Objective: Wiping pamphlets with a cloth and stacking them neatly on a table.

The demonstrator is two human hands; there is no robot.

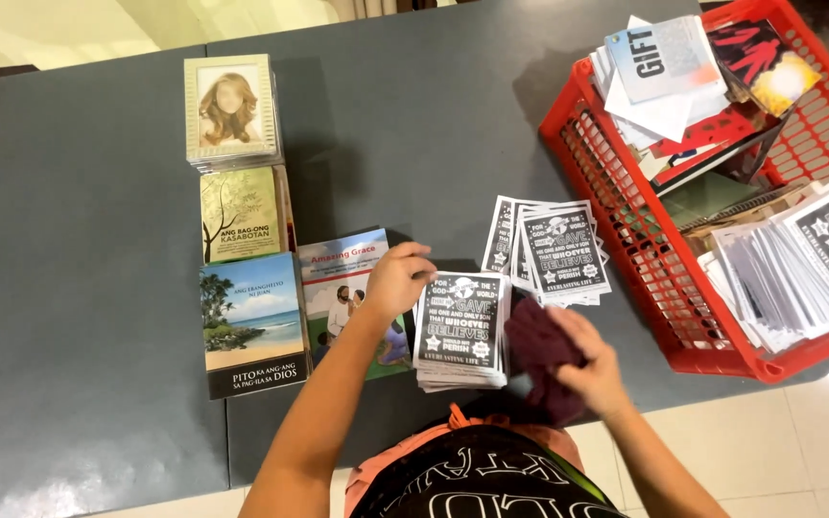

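Observation:
My left hand (397, 278) rests with its fingers curled against the top left corner of a neat stack of black-and-white leaflets (461, 331) near the table's front edge. My right hand (589, 369) grips a dark maroon cloth (541, 350) just right of that stack, the cloth touching its right side. A second, looser pile of the same leaflets (554, 251) lies fanned behind it.
A red plastic basket (626, 230) at the right holds papers, booklets and more leaflets. Left of my hands lie several booklets: an illustrated one (338, 278), a beach-cover one (251, 326), a tree-cover one (240, 213) and a portrait-cover stack (230, 110). The grey table (69, 288) ends close to my body.

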